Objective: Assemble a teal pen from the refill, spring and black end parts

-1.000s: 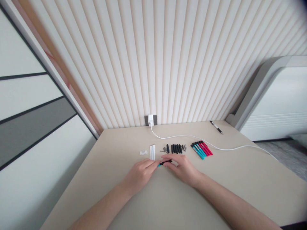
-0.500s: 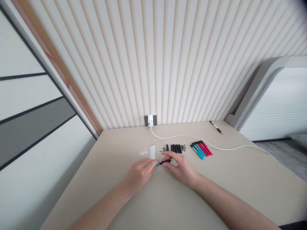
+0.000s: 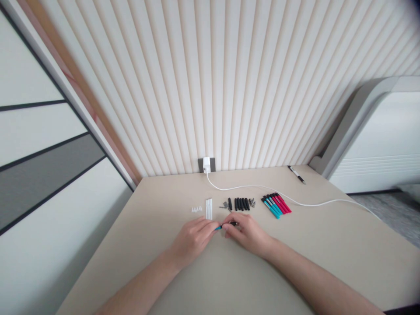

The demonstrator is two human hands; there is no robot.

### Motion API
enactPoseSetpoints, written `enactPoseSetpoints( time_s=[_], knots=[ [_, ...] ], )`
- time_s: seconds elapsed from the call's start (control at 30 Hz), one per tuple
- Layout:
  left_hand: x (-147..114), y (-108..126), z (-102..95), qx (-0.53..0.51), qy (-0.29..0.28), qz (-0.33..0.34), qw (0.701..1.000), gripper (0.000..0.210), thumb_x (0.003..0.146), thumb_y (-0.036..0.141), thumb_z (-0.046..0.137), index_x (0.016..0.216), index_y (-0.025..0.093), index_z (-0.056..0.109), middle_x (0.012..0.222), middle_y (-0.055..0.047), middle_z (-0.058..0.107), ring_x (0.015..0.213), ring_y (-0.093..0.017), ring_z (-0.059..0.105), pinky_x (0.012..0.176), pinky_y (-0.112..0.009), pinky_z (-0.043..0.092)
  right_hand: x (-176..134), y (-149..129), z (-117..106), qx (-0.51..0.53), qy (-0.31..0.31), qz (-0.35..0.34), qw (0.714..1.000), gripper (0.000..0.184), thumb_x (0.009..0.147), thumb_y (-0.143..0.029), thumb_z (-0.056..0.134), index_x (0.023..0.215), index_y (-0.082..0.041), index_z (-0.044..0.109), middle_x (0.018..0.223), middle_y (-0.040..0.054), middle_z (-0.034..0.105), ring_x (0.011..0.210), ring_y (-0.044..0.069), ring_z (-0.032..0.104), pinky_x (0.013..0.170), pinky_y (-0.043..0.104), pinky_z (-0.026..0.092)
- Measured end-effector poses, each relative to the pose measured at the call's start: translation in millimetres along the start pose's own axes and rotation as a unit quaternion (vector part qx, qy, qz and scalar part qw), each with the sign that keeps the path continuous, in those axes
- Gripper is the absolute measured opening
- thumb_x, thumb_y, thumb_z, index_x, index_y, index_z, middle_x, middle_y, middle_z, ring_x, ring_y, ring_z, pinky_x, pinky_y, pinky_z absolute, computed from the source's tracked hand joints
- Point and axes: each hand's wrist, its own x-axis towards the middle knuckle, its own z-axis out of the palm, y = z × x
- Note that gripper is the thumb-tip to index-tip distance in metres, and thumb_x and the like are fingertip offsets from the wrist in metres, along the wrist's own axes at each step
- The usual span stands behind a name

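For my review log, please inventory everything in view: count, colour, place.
slim turquoise-and-black pen part: one, turquoise and black, near centre
thin white rods: about four, white, centre
small white pieces: several, white, left of the rods
black rounded cylinders: about six, black, centre
small grey pieces: several, grey, either side of the cylinders
black-ended turquoise pens: several, right of centre
black-ended red pens: several, beside the turquoise ones
slim white-and-black pen: one, far right
white plug: one, at the wall
thin white cable: one, across the table
beige table: one, beneath
cream ribbed wall: one, behind
left grip: one, on the turquoise end
right grip: one, on the black end
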Motion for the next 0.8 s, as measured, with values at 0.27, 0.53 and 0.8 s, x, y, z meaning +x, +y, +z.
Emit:
enactPoseSetpoints(
  time_s=[0.27, 0.53, 0.8],
  knots=[
    [-4.0, -6.7, 2.4, 0.043, 0.032, -0.100, 0.994, 0.013, 0.089, 0.029, 0.061, 0.097, 0.019, 0.061, 0.087, -0.004, 0.068, 0.083, -0.018, 0.065, 0.073, -0.029, 0.052, 3.8, 1.7, -5.6, -0.048, -0.018, -0.016, 0.999, 0.036, 0.097, -0.036, 0.044, 0.077, -0.018, 0.068, 0.067, 0.0012, 0.066, 0.062, 0.013, 0.058, 0.059, 0.023, 0.043],
    [-5.3, -13.0, 4.8, -0.014, 0.025, -0.127, 0.992, 0.011, 0.090, 0.029, 0.058, 0.094, 0.020, 0.063, 0.087, -0.004, 0.066, 0.082, -0.017, 0.064, 0.074, -0.028, 0.053, 3.3, 5.0, -6.9, -0.029, 0.001, -0.042, 0.999, 0.029, 0.093, -0.026, 0.047, 0.119, -0.020, 0.060, 0.096, 0.0054, 0.071, 0.078, 0.016, 0.064, 0.071, 0.028, 0.049],
    [-4.7, -14.2, 3.5, -0.076, 0.058, -0.119, 0.988, 0.016, 0.094, 0.020, 0.051, 0.106, 0.020, 0.061, 0.096, -0.005, 0.065, 0.090, -0.016, 0.063, 0.081, -0.031, 0.053, 6.8, 11.3, -14.5, 0.005, 0.035, 0.006, 0.999, 0.017, 0.092, -0.030, 0.053, 0.101, -0.020, 0.062, 0.087, 0.0027, 0.069, 0.075, 0.015, 0.060, 0.067, 0.026, 0.046]
  ],
)
